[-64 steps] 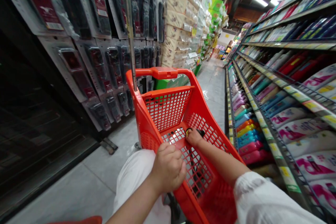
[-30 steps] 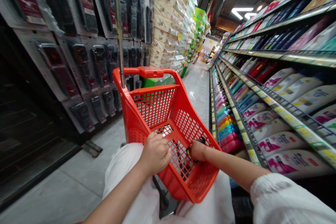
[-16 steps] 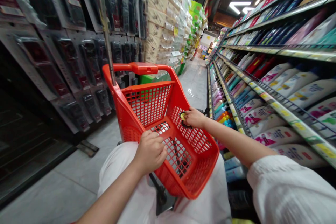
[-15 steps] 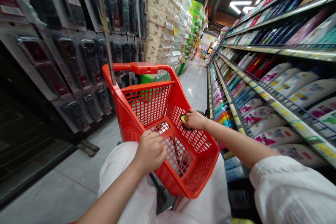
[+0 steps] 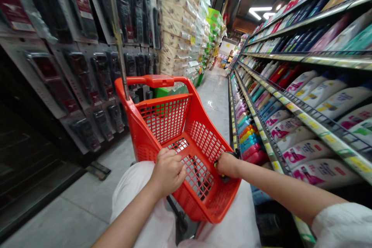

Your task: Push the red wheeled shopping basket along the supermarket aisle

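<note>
A small red plastic shopping cart with grid walls stands close in front of my white-clad legs. My left hand is closed over the cart's near left rim. Inside the basket, by its right wall, my right hand is closed on a small black and yellow object, mostly hidden by the fingers. A metal pole rises from the cart's far left corner, beside the red handle.
Shelves of bottles run along the right. Packaged goods hang on a rack at the left, with stacked tissue packs beyond it. A grey tiled aisle stretches ahead. A metal foot juts out from the rack.
My right hand, with the black and yellow object, has moved nearer and to the right along the basket's right wall. My left hand keeps its place on the rim. The view has shifted slightly.
</note>
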Demonstrator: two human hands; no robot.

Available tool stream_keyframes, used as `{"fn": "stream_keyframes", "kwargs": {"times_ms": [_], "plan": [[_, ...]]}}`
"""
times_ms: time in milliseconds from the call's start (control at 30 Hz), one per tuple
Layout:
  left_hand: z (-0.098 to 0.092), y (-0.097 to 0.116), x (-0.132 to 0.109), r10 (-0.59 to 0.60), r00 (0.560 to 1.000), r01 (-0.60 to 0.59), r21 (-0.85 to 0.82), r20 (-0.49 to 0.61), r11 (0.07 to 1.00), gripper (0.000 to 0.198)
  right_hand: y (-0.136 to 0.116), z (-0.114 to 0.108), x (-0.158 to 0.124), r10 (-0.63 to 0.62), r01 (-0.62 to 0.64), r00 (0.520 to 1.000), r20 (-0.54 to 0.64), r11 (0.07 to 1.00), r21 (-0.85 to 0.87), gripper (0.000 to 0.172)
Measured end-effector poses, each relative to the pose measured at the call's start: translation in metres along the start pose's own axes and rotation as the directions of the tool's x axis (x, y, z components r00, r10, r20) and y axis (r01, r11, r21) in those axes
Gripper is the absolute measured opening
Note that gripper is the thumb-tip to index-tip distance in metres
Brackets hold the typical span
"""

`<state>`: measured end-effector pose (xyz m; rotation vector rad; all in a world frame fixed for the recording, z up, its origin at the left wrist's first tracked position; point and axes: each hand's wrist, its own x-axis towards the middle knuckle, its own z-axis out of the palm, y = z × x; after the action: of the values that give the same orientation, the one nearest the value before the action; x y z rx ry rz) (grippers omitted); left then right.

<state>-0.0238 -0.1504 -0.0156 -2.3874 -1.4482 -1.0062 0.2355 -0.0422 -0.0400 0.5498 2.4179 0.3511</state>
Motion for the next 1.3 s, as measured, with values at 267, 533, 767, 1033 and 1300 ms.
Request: {"fn": "stream_keyframes", "kwargs": {"times_ms": [267,533,767,1033,1300], "plan": [[0.004,0.0,-0.004,-0.017,0.999,0.018,0.017,-0.042,1.0,0.03,0.025,-0.057,0.056,0.061,-0.067,0.963,-0.262,0.998,-0.015,0.015],[0.001,0.002,-0.006,-0.058,0.998,0.058,0.022,-0.012,0.998,0.026,0.101,-0.089,0.089,0.126,-0.177,0.86,-0.494,0.983,-0.056,0.023],[0.003,0.004,-0.008,-0.077,0.994,0.077,-0.01,-0.08,0.997,0.024,0.13,-0.12,0.13,0.278,-0.368,0.754,-0.595,0.929,-0.033,0.031],[0.006,0.008,-0.015,-0.115,0.987,0.11,-0.047,-0.117,0.993,0.019,0.084,-0.059,0.195,0.225,-0.275,0.884,-0.411,0.959,-0.065,0.045],[0.027,0.0,-0.021,-0.067,0.984,0.069,0.004,-0.166,0.998,0.014,0.042,-0.005,0.249,0.212,-0.24,0.92,-0.329,0.97,-0.046,0.036]]}}
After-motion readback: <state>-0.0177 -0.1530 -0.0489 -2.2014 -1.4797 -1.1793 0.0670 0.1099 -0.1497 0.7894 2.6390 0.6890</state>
